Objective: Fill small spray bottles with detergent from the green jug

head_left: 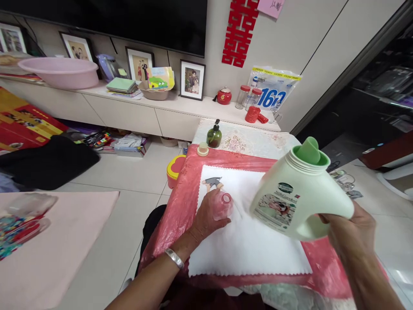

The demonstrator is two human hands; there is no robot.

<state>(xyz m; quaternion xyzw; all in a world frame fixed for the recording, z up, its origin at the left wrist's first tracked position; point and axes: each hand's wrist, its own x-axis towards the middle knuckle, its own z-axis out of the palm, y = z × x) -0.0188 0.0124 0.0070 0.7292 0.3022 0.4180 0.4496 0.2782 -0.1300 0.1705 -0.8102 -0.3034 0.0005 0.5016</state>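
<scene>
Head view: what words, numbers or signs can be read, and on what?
"囍": red paper cutout on the wall.
"16", third digit unclear: plastic bag on the shelf.
Detergent jug label, in the right hand: too blurred.
Pink note: handwriting unreadable.
Pink bottle, in the left hand: no text seen.

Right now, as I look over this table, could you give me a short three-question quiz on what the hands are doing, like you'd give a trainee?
1. True or false: the right hand holds the pale green jug tilted, with no cap on its spout.
2. What does the left hand have in its grip? A) the small pink bottle B) a spoon C) a sponge
3. Fill in: under the small pink bottle lies a white ____, spread over the red table cover.

Key: 1 true; 2 A; 3 cloth.
</scene>
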